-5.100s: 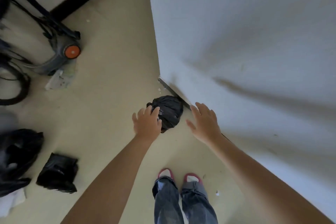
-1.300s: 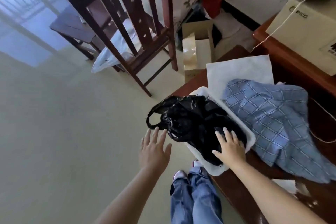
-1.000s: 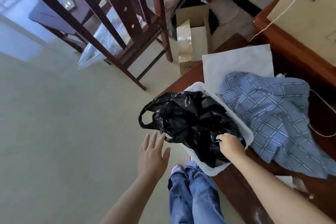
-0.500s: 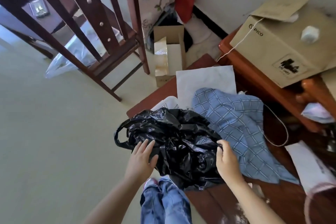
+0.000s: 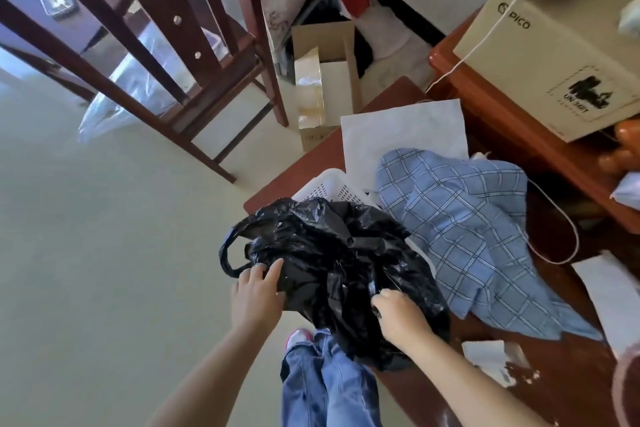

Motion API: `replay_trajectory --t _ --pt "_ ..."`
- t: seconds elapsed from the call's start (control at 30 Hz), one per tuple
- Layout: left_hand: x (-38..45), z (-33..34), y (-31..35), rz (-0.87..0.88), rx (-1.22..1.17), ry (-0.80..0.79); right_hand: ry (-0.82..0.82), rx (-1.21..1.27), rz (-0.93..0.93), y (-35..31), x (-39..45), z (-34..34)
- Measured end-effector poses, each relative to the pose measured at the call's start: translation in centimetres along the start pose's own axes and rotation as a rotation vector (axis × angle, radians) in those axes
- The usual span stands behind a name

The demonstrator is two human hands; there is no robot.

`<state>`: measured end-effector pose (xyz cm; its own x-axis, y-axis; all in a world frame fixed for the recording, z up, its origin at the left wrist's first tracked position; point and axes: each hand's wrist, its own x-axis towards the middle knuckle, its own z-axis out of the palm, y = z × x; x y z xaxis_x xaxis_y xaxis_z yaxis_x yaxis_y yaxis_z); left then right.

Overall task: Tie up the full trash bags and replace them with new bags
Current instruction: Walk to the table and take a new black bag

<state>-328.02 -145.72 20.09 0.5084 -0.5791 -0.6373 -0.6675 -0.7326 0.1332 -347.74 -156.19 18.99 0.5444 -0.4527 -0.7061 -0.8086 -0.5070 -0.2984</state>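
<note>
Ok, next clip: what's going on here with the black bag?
A person stands at a wooden table with both hands on a black trash bag that sits in a white perforated basket. The left hand touches the bag near its loop handle; the right hand grips the plastic on the other side. The bag isn't tied yet. A blue checked cloth lies beside the basket.

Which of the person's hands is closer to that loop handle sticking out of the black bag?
The left hand. Its fingertips lie right beside the loop handle at the black bag's left edge. The right hand grips the bag's near right side, well away from the loop.
</note>
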Motion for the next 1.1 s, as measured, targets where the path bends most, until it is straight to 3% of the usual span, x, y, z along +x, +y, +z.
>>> replay_trajectory --t 0.13,0.23,0.3,0.47,0.63,0.73,0.83,0.93,1.1 --pt "0.7 -0.2 -1.2 -0.024 -0.166 0.084 0.252 0.370 -0.033 1.4 -0.1 -1.1" --pt "-0.4 -1.5 -2.2 -0.023 -0.341 0.269 0.463 0.490 0.068 2.3 -1.3 -2.4" --pt "-1.5 -2.9 -3.1 -0.059 -0.365 0.339 0.508 0.506 0.175 3.1 -1.8 -3.0" --pt "-3.9 -6.3 -5.6 -0.243 -0.409 0.378 0.226 0.053 0.229 4.2 -1.2 -2.2" --pt "-5.6 -7.6 -6.0 -0.327 -0.589 0.419 0.186 0.077 0.201 2.0 -0.5 -3.2" --pt "-6.7 -7.5 -5.2 -0.360 -0.765 0.380 -0.024 0.215 0.043 -0.3 -1.2 -3.7" --pt "-7.3 -7.3 -4.7 -0.328 -0.841 0.371 -0.173 -0.041 0.039 -2.2 -1.9 -2.5" --pt "-8.0 -7.1 -4.8 -0.201 -0.700 0.391 -0.063 -0.102 0.037 -3.3 -2.0 -2.3" --pt "-9.3 -7.4 -5.5 -0.079 -0.571 0.437 0.265 0.323 -0.168 -5.1 -4.0 -6.5"
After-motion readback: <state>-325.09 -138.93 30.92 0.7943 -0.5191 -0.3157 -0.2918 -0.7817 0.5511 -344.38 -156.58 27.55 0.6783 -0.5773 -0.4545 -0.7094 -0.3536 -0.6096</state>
